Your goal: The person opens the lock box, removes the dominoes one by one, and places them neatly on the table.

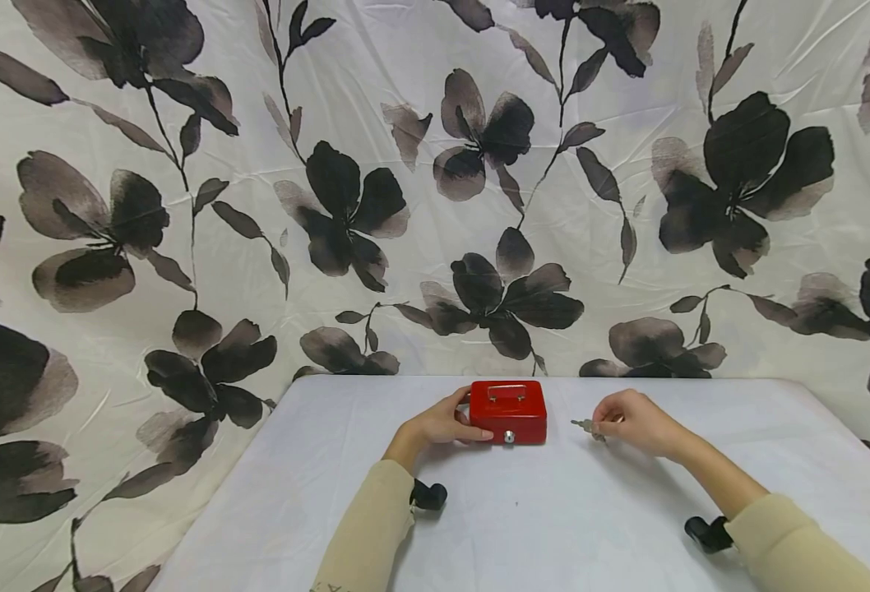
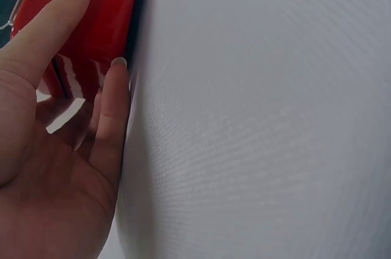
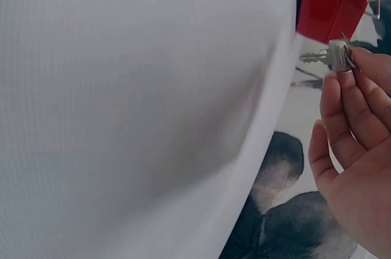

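Observation:
A small red metal cash box [image 1: 528, 427] rests on the white-covered table, with a wire handle on its lid and a silver lock [image 1: 509, 437] in its front. My left hand [image 1: 438, 421] grips the box at its left end, thumb along the front and fingers round the side; the left wrist view shows the thumb lying across the red face [image 2: 110, 14]. To the right of the box, my right hand [image 1: 640, 423] pinches a small set of keys [image 1: 585, 425] by the head. One key blade [image 3: 314, 57] sticks out from the fingertips, pointing left in the head view.
The table [image 1: 509, 534] is draped in a white cloth and its far edge lies just behind the box. Beyond it hangs a white curtain [image 1: 420, 205] with dark flowers. A black wrist camera [image 1: 429, 495] sits at the left cuff, another [image 1: 707, 534] at the right.

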Motion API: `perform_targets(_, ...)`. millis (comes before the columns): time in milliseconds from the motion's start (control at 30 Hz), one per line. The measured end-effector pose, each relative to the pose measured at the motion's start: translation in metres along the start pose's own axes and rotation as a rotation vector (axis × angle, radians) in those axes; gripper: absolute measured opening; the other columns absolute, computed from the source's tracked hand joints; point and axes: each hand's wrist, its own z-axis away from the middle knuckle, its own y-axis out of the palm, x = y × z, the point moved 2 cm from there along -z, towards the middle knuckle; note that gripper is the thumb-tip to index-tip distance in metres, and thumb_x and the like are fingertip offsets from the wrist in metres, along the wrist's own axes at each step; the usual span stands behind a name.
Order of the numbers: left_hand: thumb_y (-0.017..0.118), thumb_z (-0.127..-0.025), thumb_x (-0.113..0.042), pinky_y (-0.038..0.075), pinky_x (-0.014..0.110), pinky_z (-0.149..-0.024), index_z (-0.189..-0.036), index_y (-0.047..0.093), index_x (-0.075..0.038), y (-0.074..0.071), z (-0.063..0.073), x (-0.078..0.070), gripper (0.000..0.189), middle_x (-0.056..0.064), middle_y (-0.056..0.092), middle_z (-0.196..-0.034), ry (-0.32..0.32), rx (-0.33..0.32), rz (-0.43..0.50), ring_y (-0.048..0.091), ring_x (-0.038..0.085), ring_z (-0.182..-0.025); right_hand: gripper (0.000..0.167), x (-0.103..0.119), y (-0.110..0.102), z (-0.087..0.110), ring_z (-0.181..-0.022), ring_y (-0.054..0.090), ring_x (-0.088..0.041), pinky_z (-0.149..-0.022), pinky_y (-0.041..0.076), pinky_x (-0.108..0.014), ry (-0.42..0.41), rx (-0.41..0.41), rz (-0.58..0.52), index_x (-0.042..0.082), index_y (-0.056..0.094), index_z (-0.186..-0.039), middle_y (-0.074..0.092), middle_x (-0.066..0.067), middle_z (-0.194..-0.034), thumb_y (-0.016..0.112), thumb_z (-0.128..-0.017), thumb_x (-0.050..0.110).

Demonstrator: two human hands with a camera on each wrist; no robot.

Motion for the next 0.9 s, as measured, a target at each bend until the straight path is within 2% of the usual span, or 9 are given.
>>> perform_targets(167, 0.085, -0.083, -0.033, 0.055, 0.043, -0.095, -0.159, 0.032, -0.013, 0.000, 0.002, -0.002, 0.095, 0.010, 0.052, -0.142, -0.004, -0.013, 0.011, 0.051, 0.025, -0.118, 0.007, 0.005, 0.007, 0.000, -0.075, 0.058, -0.013, -0.067, 0.050, -0.026, -0.016, -0.006, 0.008, 0.002, 0.070, -0.089, 0.069, -0.001, -0.083, 0.071, -0.093, 0.006)
perform_targets(333, 0.086, -0.082, -0.037, 0.056, 0.043, -0.094, -0.159, 0.034, -0.014, 0.000, 0.001, -0.001, 0.096, 0.009, 0.053, -0.141, -0.009, -0.018, 0.027, 0.052, 0.025, -0.119, 0.006, 0.013, 0.014, 0.000, -0.074, 0.058, -0.007, -0.065, 0.049, -0.025, -0.059, -0.043, 0.020, 0.005, 0.071, -0.085, 0.069, 0.000, -0.081, 0.070, -0.091, 0.003)
perform_targets(500, 0.086, -0.082, -0.037, 0.049, 0.052, -0.104, -0.159, 0.034, -0.013, 0.001, 0.000, 0.001, 0.096, 0.009, 0.053, -0.144, 0.006, -0.027, 0.029, 0.052, 0.026, -0.124, 0.008, 0.017, 0.021, -0.001, -0.071, 0.057, -0.006, -0.063, 0.048, -0.025, -0.074, -0.081, 0.040, 0.006, 0.071, -0.084, 0.069, 0.000, -0.077, 0.071, -0.090, 0.002)
perform_targets(633, 0.086, -0.082, -0.037, 0.048, 0.053, -0.106, -0.159, 0.035, -0.014, 0.001, 0.000, 0.002, 0.095, 0.009, 0.052, -0.144, 0.010, -0.030, 0.052, 0.052, 0.026, -0.125, 0.008, 0.021, 0.026, -0.002, -0.071, 0.059, -0.006, -0.063, 0.047, -0.025, -0.088, -0.091, 0.043, 0.006, 0.071, -0.084, 0.069, 0.002, -0.077, 0.070, -0.090, 0.001)
perform_targets(900, 0.086, -0.082, -0.038, 0.047, 0.054, -0.107, -0.158, 0.036, -0.013, 0.002, 0.000, 0.002, 0.095, 0.009, 0.053, -0.144, 0.007, -0.034, 0.057, 0.053, 0.026, -0.124, 0.007, 0.031, 0.036, -0.004, -0.072, 0.058, -0.011, -0.063, 0.047, -0.026, -0.065, -0.083, 0.033, 0.007, 0.071, -0.086, 0.068, 0.003, -0.077, 0.071, -0.091, 0.002)
